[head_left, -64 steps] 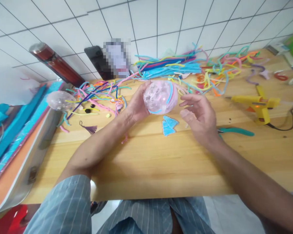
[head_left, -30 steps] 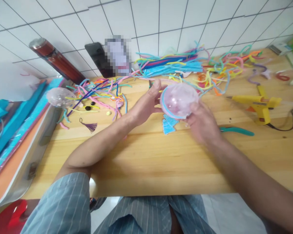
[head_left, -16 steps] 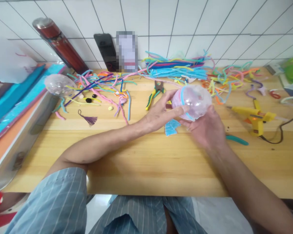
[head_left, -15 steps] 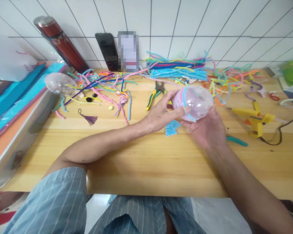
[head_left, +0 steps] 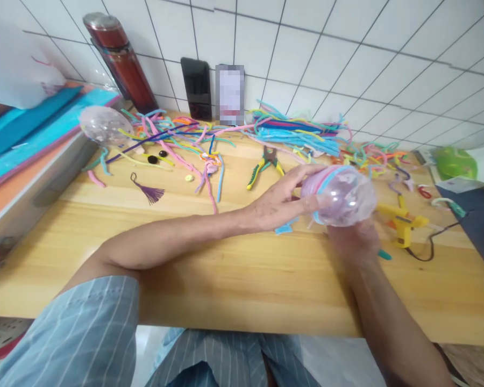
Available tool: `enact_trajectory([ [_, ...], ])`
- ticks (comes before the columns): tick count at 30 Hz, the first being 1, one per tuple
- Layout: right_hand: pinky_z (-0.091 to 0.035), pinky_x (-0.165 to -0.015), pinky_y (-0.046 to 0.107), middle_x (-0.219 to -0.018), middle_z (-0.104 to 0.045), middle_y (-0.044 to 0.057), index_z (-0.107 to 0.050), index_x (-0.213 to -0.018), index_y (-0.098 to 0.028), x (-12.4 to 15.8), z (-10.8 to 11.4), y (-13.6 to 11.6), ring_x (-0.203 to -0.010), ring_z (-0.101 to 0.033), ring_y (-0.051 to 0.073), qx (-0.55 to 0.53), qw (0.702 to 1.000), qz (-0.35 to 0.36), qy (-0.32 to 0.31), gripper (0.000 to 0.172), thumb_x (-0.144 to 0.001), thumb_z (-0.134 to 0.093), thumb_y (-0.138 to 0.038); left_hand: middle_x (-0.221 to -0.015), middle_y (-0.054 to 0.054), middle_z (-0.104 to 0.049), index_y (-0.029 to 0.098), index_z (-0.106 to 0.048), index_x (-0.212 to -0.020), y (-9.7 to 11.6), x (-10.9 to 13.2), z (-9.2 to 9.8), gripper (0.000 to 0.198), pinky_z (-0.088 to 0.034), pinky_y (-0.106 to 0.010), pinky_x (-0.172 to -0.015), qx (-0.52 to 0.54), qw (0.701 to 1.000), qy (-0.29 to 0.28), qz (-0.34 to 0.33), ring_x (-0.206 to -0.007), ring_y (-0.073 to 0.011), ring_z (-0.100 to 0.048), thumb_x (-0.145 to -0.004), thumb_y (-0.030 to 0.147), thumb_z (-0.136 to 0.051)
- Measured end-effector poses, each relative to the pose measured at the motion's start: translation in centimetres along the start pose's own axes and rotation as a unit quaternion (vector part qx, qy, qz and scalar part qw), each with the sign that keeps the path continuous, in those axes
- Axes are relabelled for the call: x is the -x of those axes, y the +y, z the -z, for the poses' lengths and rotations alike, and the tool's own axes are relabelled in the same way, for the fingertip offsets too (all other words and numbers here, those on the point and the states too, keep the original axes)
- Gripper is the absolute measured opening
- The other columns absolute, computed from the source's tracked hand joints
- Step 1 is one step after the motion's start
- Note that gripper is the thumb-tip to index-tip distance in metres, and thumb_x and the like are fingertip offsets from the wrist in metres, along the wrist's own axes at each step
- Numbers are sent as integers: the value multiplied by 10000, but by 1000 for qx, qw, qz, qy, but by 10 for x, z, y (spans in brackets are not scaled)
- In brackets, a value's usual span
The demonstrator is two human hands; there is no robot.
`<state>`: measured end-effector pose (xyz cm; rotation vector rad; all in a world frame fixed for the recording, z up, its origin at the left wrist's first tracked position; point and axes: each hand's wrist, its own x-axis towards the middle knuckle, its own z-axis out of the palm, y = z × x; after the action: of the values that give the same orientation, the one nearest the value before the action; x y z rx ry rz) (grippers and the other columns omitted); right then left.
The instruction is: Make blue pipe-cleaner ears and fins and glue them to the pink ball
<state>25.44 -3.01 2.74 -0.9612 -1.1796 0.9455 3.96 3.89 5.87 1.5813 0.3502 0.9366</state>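
A clear, rounded plastic ball [head_left: 349, 194] with pink, lilac and blue bands round its left part is held above the table. My left hand [head_left: 280, 201] grips its banded side, thumb in front and fingers behind. Just beneath the ball is my right hand [head_left: 357, 239], blurred, its fingers hidden behind the plastic; whether it grips or only touches cannot be made out. Small blue pieces [head_left: 285, 227] lie under my left hand. Yellow-and-green pliers [head_left: 266, 164] rest beyond my left wrist.
A yellow glue gun [head_left: 403, 223] with a black cord lies right of my hands. Pipe cleaners [head_left: 298, 137] run along the wall. Another clear ball [head_left: 105, 126], a purple tassel [head_left: 148, 191], two phones [head_left: 196, 88] and a red flask [head_left: 123, 64] are on the left.
The view has swung to the right and tilted. The ball has turned slightly in my hands, its clear end facing right. My right hand has slipped lower beneath it and blurred.
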Motion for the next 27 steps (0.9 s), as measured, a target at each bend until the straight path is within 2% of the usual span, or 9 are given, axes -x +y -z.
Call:
enact_trajectory([
  [2, -601, -1115, 625, -1407, -748, 70, -698, -1379, -394, 2, 3, 3, -1347, -708, 381, 63, 996, 53, 30, 735, -727, -896, -669, -1726, -129, -486, 291, -564, -1546, -5, -5, 8, 788, -513, -528, -1252, -9, 999, -32, -13, -1595, -381, -476, -941, 773, -714],
  [4, -581, -1139, 658, -1454, -708, 79, -625, -1443, -390, 6, 5, 6, -1377, -689, 381, 165, 978, 113, 59, 781, -754, -914, -614, -1768, -148, -421, 306, -516, -1601, -11, -9, 16, 940, -512, -567, -1253, -26, 998, -51, 4, -1619, -417, -445, -848, 786, -809],
  [6, -567, -1160, 677, -1537, -641, 118, -528, -1529, -367, 10, 4, 7, -1434, -647, 394, 277, 944, 163, 72, 886, -770, -921, -601, -1796, -164, -365, 307, -441, -1663, -18, -12, 22, 1203, -471, -620, -1283, -58, 996, -70, -1, -1633, -460, -413, -679, 788, -937],
  [8, -563, -1167, 686, -1593, -584, 154, -451, -1586, -345, 14, 1, 7, -1479, -607, 419, 367, 904, 209, 71, 976, -773, -924, -607, -1813, -175, -322, 304, -367, -1712, -27, -14, 25, 1382, -415, -662, -1317, -94, 992, -79, -21, -1647, -487, -377, -577, 799, -982],
  [11, -518, -1220, 714, -1624, -563, 166, -394, -1629, -354, 16, -3, 3, -1521, -571, 454, 443, 857, 259, 40, 1032, -782, -941, -576, -1806, -182, -325, 313, -298, -1739, -39, -12, 27, 1405, -386, -672, -1337, -122, 989, -72, -46, -1670, -480, -346, -606, 807, -965],
  [14, -476, -1259, 745, -1625, -579, 169, -346, -1661, -370, 17, -5, -1, -1535, -560, 476, 477, 835, 273, 22, 1061, -801, -935, -565, -1776, -177, -374, 324, -307, -1722, -47, -10, 30, 1327, -400, -661, -1331, -136, 986, -68, -67, -1658, -464, -378, -658, 778, -956],
  [21, -512, -1244, 736, -1610, -597, 150, -319, -1670, -405, 18, -8, 1, -1526, -579, 453, 477, 826, 298, 23, 1059, -816, -938, -505, -1686, -162, -489, 318, -423, -1616, -51, -10, 33, 1184, -460, -620, -1295, -147, 981, -57, -114, -1591, -427, -488, -657, 724, -985],
  [23, -535, -1231, 707, -1617, -585, 155, -340, -1661, -390, 18, -10, 5, -1526, -582, 437, 444, 846, 292, 25, 1031, -826, -935, -495, -1650, -172, -522, 289, -455, -1577, -48, -10, 31, 1179, -445, -620, -1308, -155, 980, -42, -118, -1570, -425, -511, -627, 732, -994],
  [27, -598, -1170, 643, -1647, -542, 185, -377, -1638, -327, 18, -13, 16, -1526, -583, 416, 362, 903, 231, 22, 973, -849, -910, -527, -1580, -176, -581, 249, -500, -1507, -37, -8, 25, 1117, -455, -587, -1297, -182, 977, 5, -106, -1502, -400, -575, -618, 704, -1000],
])
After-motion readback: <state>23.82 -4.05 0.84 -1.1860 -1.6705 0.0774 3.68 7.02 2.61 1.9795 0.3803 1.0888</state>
